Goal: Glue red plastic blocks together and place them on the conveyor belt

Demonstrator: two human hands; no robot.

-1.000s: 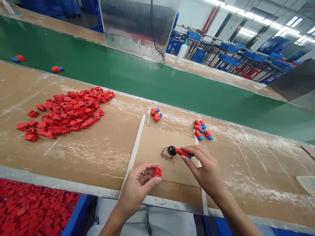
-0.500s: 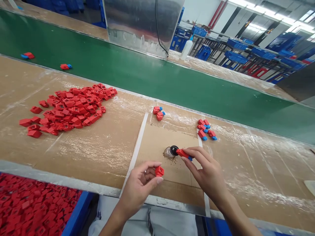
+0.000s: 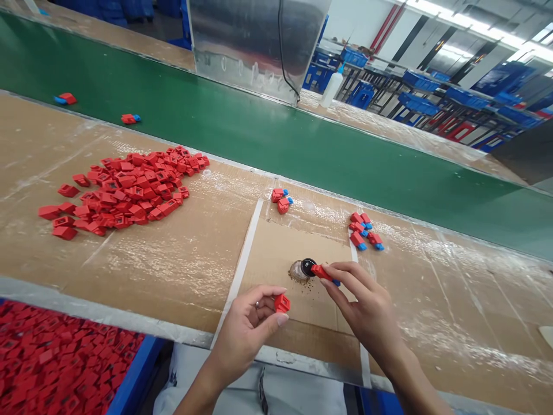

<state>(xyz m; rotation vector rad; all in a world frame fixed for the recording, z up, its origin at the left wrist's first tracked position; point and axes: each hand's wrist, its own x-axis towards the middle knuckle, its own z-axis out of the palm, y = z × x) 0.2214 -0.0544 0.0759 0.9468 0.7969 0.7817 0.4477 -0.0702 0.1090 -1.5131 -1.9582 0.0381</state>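
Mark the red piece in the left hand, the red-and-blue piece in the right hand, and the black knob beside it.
red piece [image 3: 282,303], head view: its front face.
red-and-blue piece [image 3: 322,271], head view: its red body.
black knob [image 3: 306,266], head view: its round top.

Both forearms bare up to frame edge. L hand [image 3: 249,325] w/ small ring [image 3: 257,304] on one finger, R hand [image 3: 368,306] bare. Pale grey trousers [image 3: 298,397], dark seam at centre.
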